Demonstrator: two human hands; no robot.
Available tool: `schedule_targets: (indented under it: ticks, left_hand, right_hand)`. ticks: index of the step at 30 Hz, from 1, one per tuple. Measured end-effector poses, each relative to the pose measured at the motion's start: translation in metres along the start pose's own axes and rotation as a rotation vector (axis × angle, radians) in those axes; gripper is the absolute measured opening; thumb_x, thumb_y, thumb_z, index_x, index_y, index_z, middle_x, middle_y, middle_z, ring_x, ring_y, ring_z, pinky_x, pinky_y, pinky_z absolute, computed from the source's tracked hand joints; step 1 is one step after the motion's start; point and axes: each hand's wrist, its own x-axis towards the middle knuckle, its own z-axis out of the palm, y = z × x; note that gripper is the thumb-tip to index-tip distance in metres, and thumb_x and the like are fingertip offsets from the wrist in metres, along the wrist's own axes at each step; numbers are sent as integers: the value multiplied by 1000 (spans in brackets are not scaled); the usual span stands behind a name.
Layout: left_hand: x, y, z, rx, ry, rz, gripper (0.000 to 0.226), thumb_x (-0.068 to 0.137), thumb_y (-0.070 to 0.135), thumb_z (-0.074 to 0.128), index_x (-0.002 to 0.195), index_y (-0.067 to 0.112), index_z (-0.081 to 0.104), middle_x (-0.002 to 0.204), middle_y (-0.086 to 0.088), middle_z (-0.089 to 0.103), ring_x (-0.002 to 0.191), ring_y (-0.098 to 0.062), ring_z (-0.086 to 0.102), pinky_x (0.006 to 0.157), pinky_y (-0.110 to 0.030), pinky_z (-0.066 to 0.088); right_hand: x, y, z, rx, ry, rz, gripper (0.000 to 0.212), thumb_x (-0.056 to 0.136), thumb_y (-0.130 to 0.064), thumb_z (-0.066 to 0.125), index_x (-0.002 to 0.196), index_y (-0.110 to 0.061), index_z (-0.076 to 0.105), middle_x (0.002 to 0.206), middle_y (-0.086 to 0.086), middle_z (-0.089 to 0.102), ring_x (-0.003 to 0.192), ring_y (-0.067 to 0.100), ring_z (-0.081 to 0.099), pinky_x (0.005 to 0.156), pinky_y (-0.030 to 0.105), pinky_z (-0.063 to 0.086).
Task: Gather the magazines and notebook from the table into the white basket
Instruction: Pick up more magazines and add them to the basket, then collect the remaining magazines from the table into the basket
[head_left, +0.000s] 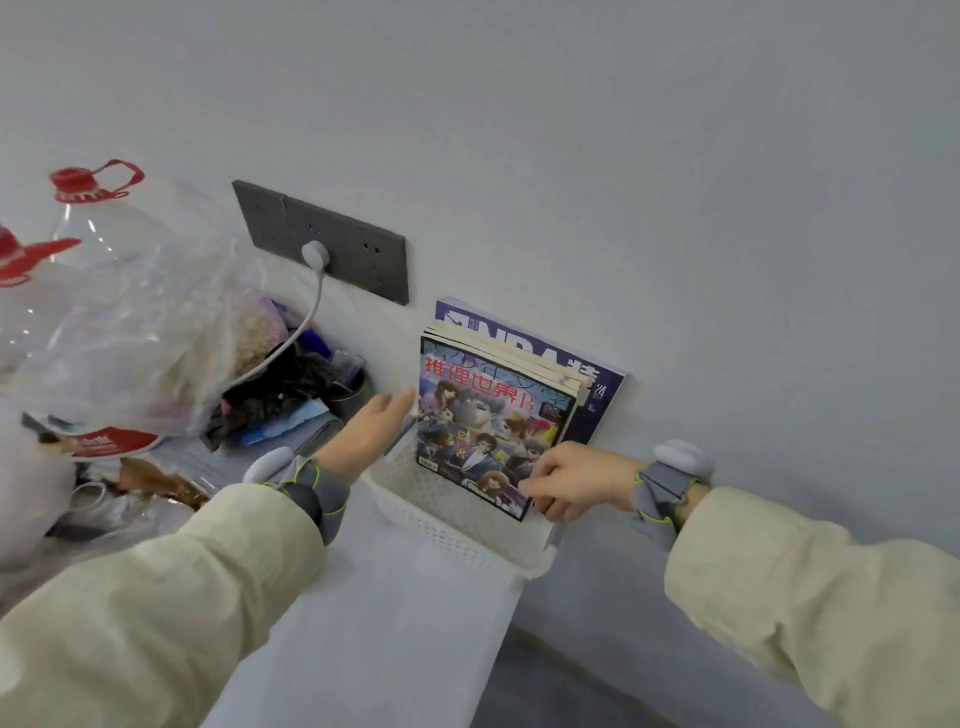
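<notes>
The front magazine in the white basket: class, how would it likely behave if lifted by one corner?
The front magazine looks thin and glossy, so probably floppy and slippery. Standing upright in the white basket, it may tip forward if the right hand releases its corner.

Front magazine (488, 431) cover reads "推理世界B" in red. Rear magazine (597, 387) shows "NBA" in white, plus "'24".

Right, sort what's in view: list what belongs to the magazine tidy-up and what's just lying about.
Job: white basket; front magazine, pinched by right hand; NBA magazine behind it; left hand beside the stack.
Lying about: clear bottles; plastic bag; wall socket; white plug.
</notes>
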Motion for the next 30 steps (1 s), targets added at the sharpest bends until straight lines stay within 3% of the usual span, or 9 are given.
schedule_targets:
  ticks: [2,5,10,14,17,22,25,28,30]
  left_hand:
    - [-21,-15,-14,100,41,-21,66,93,41,50,146,8,27,149,-8,36,133,-24,39,111,-38,31]
    - [-75,-34,-32,126,61,29,72,91,36,56,148,11,21,154,-6,27,138,-22,32,115,-41,27]
    - [-180,-75,-59,316,78,-94,90,80,68,50,148,41,-1,157,5,-18,147,-23,2,119,-43,10]
    - [-262,-114,-72,523,93,-276,94,68,87,35,142,52,-11,155,3,-27,147,-27,-7,115,-55,0]
    - [-312,-140,-83,590,110,-410,96,63,91,27,139,53,-17,155,-2,-28,146,-30,-7,114,-58,-2]
    - [-409,-178,-111,491,208,-526,96,66,89,28,144,47,-10,158,0,-20,147,-29,3,116,-54,1]
    - [-452,-202,-121,352,287,-576,89,78,77,35,149,28,16,158,-1,15,144,-22,22,117,-40,14]
    - [-491,-233,-131,269,395,-620,63,87,61,45,133,18,48,131,-4,57,115,-19,57,99,-29,40]
    - [-519,-255,-140,195,459,-641,50,90,53,48,121,15,57,112,-3,66,94,-16,65,83,-25,43]
  right_hand:
    - [-6,-11,6,-48,7,-54,52,92,-37,51,119,7,53,113,20,66,86,20,70,77,34,57]
    - [-19,-28,23,-43,-14,-130,61,91,-38,54,134,2,36,123,23,60,86,18,68,88,42,56]
    - [-51,-59,64,-87,-110,-264,87,87,-44,59,150,-25,2,149,12,35,118,27,55,95,39,52]
    - [-77,-85,119,-348,-183,-394,100,82,-57,57,148,-31,-14,159,0,6,143,26,25,114,37,30]
    - [-93,-104,162,-387,-215,-469,106,80,-59,59,148,-26,-15,160,-4,-2,146,19,15,116,32,20]
    - [-117,-148,232,-611,-242,-629,106,78,-66,56,150,-24,-10,160,-4,-2,147,17,6,117,32,13]
    - [-131,-175,264,-683,-300,-683,100,80,-66,52,150,-23,-5,160,-3,0,146,18,10,116,31,14]
    - [-140,-197,301,-729,-333,-719,92,83,-62,51,150,-21,3,159,1,11,144,20,20,115,33,19]
    - [-147,-213,330,-769,-362,-737,88,84,-60,51,150,-21,7,157,1,18,142,20,25,113,32,22]
